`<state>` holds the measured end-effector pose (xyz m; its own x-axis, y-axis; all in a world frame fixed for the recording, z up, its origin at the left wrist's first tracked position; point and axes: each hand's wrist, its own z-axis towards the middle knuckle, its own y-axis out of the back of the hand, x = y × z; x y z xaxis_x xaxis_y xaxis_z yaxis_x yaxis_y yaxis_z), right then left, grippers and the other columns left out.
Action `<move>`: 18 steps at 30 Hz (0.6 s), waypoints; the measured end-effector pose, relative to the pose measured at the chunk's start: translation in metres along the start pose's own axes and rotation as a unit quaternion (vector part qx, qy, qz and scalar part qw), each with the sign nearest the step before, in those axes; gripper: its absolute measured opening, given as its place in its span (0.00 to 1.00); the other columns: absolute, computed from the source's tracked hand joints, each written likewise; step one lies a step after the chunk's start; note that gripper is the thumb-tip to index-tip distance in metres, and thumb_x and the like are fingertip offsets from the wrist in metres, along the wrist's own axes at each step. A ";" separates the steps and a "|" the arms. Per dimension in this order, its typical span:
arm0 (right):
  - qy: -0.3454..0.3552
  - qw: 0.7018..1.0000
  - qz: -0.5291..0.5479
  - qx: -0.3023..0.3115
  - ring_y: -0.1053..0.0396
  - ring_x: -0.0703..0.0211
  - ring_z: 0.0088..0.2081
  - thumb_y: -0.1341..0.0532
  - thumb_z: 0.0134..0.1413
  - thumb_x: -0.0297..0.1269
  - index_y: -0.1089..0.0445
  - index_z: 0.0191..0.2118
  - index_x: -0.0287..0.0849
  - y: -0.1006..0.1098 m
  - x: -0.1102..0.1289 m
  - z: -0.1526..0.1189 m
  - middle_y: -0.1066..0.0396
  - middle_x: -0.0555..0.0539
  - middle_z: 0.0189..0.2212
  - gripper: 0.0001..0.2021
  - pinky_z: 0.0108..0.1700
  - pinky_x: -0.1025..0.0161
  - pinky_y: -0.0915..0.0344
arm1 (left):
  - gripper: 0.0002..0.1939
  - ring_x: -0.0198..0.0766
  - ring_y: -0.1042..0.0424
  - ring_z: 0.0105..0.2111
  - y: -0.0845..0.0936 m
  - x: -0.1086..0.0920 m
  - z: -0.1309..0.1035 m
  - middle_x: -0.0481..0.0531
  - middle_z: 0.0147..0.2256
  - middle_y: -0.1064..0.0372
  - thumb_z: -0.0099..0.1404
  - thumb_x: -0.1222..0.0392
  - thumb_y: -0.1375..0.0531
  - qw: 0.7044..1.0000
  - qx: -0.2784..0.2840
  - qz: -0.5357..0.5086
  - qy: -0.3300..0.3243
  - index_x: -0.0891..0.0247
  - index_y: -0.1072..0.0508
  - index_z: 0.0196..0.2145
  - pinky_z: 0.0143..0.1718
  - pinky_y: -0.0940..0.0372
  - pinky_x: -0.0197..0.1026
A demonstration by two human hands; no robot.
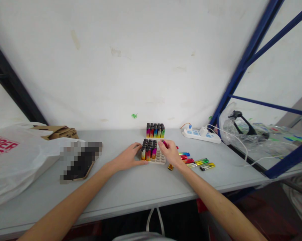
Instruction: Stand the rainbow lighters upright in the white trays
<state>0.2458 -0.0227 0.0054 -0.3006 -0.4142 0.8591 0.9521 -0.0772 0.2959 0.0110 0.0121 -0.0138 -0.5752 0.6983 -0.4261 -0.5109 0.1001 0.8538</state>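
A pale tray (161, 160) with round-edged slots stands on the grey table. Upright colourful lighters (148, 154) with black tops fill its left part, while the slots at its right show bare. My left hand (129, 156) rests at the tray's left side, thumb and fingers apart, holding nothing. Over the tray's right side, my right hand (169, 152) pinches a purple-red lighter (164, 144). Loose lighters (188, 161) in red, blue, green and gold lie on the table, right of and partly behind my right hand.
Behind the tray stands a block of upright lighters (155, 131). A white power strip (201, 135) with cables lies at the back right, near a blue metal frame (237, 78). On the left are a white plastic bag (22, 160), cardboard (63, 132) and a dark, pixelated flat object (82, 162).
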 end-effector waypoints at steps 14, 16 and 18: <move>0.076 0.989 -0.105 0.067 0.37 0.60 0.30 0.51 0.71 0.50 0.38 0.35 0.44 0.019 0.009 -0.009 0.35 0.51 0.28 0.17 0.34 0.64 0.40 | 0.37 0.55 0.31 0.56 0.000 0.000 0.001 0.62 0.56 0.33 0.59 0.33 0.35 1.000 0.007 0.004 0.007 0.64 0.30 0.56 0.61 0.36 0.53; 0.130 0.975 -0.168 0.061 0.35 0.58 0.36 0.50 0.71 0.49 0.37 0.34 0.44 0.023 0.014 -0.011 0.32 0.47 0.33 0.17 0.39 0.62 0.39 | 0.38 0.56 0.31 0.56 0.000 0.000 0.001 0.62 0.56 0.33 0.59 0.32 0.36 1.000 0.005 0.005 0.003 0.63 0.30 0.56 0.61 0.36 0.53; 0.162 0.959 -0.225 0.051 0.36 0.58 0.35 0.48 0.71 0.49 0.38 0.31 0.44 0.026 0.018 -0.013 0.33 0.47 0.32 0.18 0.39 0.62 0.40 | 0.38 0.56 0.31 0.56 0.000 -0.001 0.001 0.61 0.56 0.33 0.58 0.32 0.36 1.000 -0.001 0.002 0.000 0.62 0.29 0.56 0.60 0.36 0.53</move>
<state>0.2654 -0.0442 0.0232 -0.6317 -0.6205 0.4647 0.7139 -0.2319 0.6608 0.0117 0.0124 -0.0130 -0.5775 0.6982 -0.4231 -0.5095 0.0966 0.8550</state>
